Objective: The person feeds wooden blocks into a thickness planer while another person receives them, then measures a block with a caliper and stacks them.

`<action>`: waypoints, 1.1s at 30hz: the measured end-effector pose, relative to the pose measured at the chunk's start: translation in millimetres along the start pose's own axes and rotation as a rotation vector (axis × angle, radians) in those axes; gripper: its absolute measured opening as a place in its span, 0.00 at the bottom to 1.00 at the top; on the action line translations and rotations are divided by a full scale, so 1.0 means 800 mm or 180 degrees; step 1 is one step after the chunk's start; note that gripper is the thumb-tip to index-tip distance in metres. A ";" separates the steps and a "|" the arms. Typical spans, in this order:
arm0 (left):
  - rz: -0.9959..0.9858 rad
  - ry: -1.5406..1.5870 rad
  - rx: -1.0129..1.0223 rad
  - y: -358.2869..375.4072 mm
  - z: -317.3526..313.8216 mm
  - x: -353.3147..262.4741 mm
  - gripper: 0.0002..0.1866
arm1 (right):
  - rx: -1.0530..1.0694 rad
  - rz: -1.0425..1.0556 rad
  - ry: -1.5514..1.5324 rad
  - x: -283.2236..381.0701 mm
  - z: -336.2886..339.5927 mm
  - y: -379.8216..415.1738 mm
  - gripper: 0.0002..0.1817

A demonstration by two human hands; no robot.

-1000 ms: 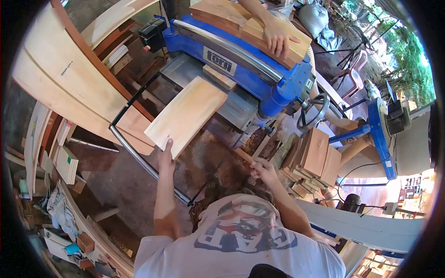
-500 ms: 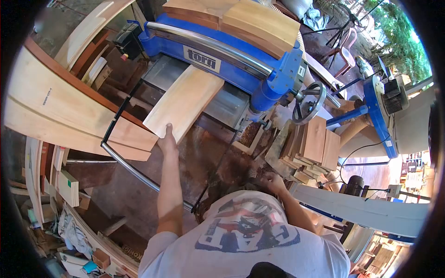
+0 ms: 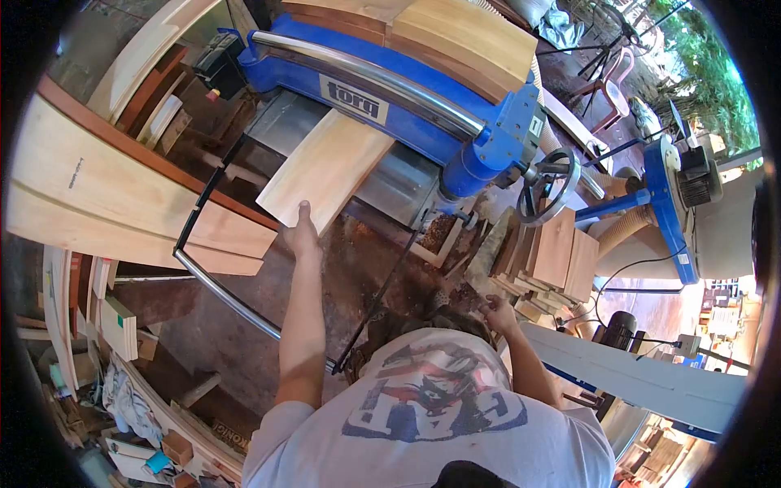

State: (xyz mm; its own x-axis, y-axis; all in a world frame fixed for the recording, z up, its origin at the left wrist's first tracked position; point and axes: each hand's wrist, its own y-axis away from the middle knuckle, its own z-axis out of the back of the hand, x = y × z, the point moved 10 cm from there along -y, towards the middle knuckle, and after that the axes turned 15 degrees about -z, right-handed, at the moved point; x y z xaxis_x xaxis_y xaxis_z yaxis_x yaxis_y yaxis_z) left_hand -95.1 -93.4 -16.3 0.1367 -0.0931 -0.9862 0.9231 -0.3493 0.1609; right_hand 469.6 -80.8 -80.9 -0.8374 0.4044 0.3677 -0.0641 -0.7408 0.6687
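Note:
A pale wooden board (image 3: 329, 163) lies with its far end under the blue thickness planer (image 3: 407, 110), across the metal bed (image 3: 399, 187). My left hand (image 3: 303, 236) grips the board's near end, thumb on top and the other fingers hidden beneath. Beside my right hip hangs my right hand (image 3: 498, 314), nearest to a stack of short boards (image 3: 553, 252). Its fingers look loosely apart, and I see nothing in them.
More planks (image 3: 464, 45) rest on top of the planer. A handwheel (image 3: 549, 187) juts from its right side. Long boards (image 3: 122, 195) lean at left, next to a metal support frame (image 3: 232, 297). A blue dust collector (image 3: 671, 207) stands at right.
The board has slid a little farther into the planer, my left hand moving forward with it. My right hand has shifted slightly right, away from my body, and its fingers have loosened.

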 end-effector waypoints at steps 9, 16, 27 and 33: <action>-0.0141 0.0419 0.0006 -0.013 -0.038 0.014 0.29 | -0.0501 -0.0116 -0.0307 -0.142 -0.023 -0.040 0.16; -0.0383 0.0205 -0.0003 -0.032 -0.056 0.036 0.37 | -0.0108 -0.0417 -0.0367 -0.187 -0.021 -0.041 0.12; -0.0677 -0.0120 -0.0054 -0.024 -0.092 -0.008 0.37 | -0.0282 -0.0624 -0.0878 -0.156 -0.003 -0.054 0.23; -0.0227 0.0345 0.0469 -0.071 -0.125 0.085 0.30 | -0.0696 -0.0868 -0.2691 -0.226 0.010 -0.124 0.22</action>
State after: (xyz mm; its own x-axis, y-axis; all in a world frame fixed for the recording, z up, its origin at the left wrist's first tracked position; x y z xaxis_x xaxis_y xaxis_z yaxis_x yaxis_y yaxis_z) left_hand -102.2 13.4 -96.3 0.1179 0.0349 -0.9924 0.8704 -0.4848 0.0863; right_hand 631.4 -76.0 -209.0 -0.1071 0.7745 0.6235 -0.3748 -0.6123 0.6962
